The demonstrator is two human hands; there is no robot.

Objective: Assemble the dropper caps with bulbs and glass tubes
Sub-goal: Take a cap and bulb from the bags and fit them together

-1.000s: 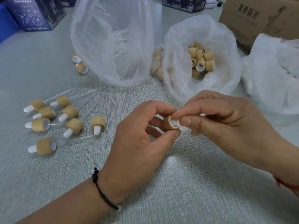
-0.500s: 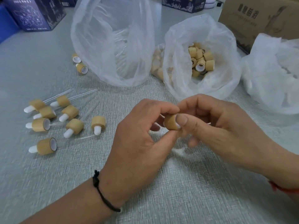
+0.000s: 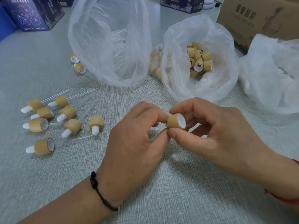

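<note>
Both hands are pinching one cap (image 3: 176,121) above the table's middle, right hand (image 3: 215,135) w/ fingers around it, left hand (image 3: 135,138) likely seating the bulb; next, prob. a glass tube from the bag at 12 o'clock (image 3: 110,42).

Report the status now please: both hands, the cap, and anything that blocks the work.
Left hand and right hand both pinch one bamboo cap, white opening facing right. No glass tube visible in it. Nothing blocks the work.
</note>
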